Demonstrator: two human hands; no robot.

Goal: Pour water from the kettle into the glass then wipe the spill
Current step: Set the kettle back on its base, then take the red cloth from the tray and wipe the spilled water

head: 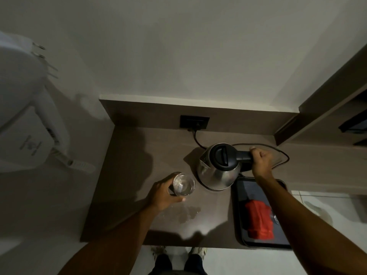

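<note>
A steel kettle with a black lid stands upright on the brown counter. My right hand is closed around its black handle on the right side. A clear glass sits just left of the kettle, and my left hand grips it from the left. A thin puddle of spilled water lies on the counter in front of the glass. A folded red cloth rests on a dark tray to the right, partly under my right forearm.
A black cord runs from the wall socket behind the kettle and loops to the right. A brown shelf unit rises at the right. A white appliance hangs on the left wall. My shoes show below the counter's front edge.
</note>
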